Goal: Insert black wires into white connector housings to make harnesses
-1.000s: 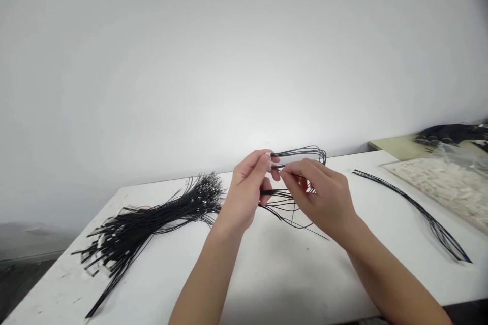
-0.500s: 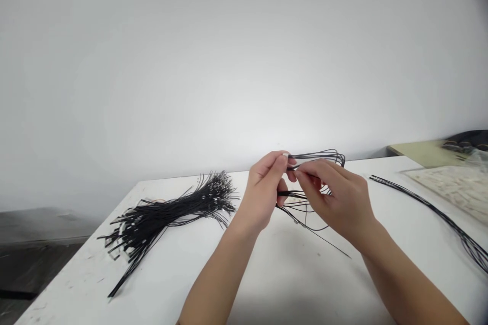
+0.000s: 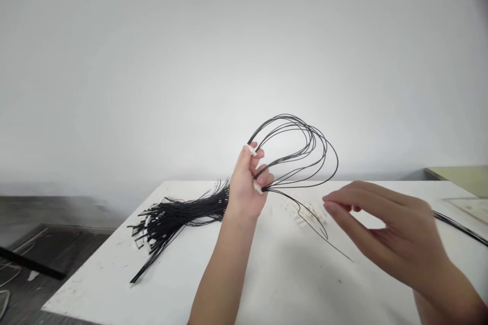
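My left hand (image 3: 249,190) is closed on a wire harness, raised above the table. Thin black wires (image 3: 310,134) loop out to the right between two white connectors, one upper (image 3: 251,150) by my thumb and fingertips, one lower (image 3: 257,186) against my palm. From the lower connector a few loose wires trail down to the right, one ending in a free tip. My right hand (image 3: 396,236) is apart from the harness, to its right, thumb and forefinger brought together at the tips; no wire shows in them.
A thick bundle of black wires (image 3: 183,216) with white connectors lies on the white table (image 3: 290,284) at the left. Small white pieces (image 3: 305,212) lie behind the trailing wires. More black wires (image 3: 461,228) lie at the right, near a yellowish surface (image 3: 461,177).
My right hand has left the upper connector and moved right and down. My left hand has shifted slightly left with the harness, whose wire loops now spread higher. The camera view has shifted.
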The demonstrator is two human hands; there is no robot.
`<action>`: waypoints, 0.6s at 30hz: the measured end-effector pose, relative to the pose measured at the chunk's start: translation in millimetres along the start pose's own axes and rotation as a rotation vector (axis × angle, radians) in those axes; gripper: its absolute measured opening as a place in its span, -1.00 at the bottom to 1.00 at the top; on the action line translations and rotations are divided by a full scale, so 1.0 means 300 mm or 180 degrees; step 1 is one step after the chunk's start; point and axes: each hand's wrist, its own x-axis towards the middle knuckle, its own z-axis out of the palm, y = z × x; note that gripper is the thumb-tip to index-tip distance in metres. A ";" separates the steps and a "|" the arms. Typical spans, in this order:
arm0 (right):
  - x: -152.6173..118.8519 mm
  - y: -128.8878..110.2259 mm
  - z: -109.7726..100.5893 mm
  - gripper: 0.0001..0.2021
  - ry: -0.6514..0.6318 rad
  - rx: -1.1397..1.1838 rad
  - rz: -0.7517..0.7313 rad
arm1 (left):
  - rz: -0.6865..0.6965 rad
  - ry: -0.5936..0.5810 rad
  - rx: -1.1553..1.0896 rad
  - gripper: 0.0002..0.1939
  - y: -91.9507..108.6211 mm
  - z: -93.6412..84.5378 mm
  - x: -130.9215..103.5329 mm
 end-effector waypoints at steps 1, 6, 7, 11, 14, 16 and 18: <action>-0.001 0.002 0.011 -0.93 -0.0136 0.0002 0.0083 | -0.0025 -0.0016 -0.0074 -0.83 -0.001 0.003 -0.004; -0.011 0.020 0.066 -0.90 -0.0368 0.0404 0.0821 | -0.0102 -0.0287 -0.0168 -0.83 -0.028 0.026 -0.038; -0.012 0.020 0.070 -0.88 -0.0482 0.0593 0.1022 | -0.0072 -0.0345 -0.0170 -0.82 -0.034 0.030 -0.045; -0.015 0.009 0.071 -0.83 -0.0893 0.1043 0.1498 | 0.0092 -0.0423 -0.0184 -0.81 -0.048 0.043 -0.065; -0.015 0.005 0.073 -0.82 -0.1130 0.1151 0.1679 | 0.0158 -0.0471 -0.0221 -0.81 -0.053 0.049 -0.070; -0.017 0.004 0.081 -0.80 -0.1176 0.1190 0.1776 | 0.0163 -0.0516 -0.0243 -0.81 -0.057 0.051 -0.071; -0.021 0.004 0.093 -0.80 -0.1025 0.1191 0.1811 | 0.0174 -0.0535 -0.0248 -0.80 -0.062 0.053 -0.073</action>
